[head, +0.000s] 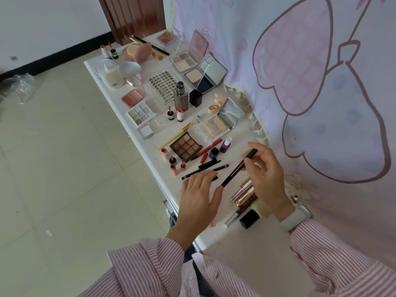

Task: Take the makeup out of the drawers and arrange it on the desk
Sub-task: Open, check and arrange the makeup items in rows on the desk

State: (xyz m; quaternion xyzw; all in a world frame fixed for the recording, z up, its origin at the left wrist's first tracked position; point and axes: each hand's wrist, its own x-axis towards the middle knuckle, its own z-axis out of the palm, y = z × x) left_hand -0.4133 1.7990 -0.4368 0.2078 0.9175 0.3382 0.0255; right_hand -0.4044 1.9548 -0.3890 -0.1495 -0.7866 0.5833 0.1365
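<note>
While right hand pinches slim dark makeup pencil | pencil tilted above desk | left hand flat, released

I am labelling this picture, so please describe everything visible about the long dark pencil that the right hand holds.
The dark pencil is a thin, straight stick, black to dark brown with a slight sheen, like plastic or lacquer. It slants above the white desk, its upper end away from the person. The right hand pinches it near that upper end. Its lower end meets the thumb of the left hand, whose fingers lie straight. Whether it is capped is not clear.
</note>
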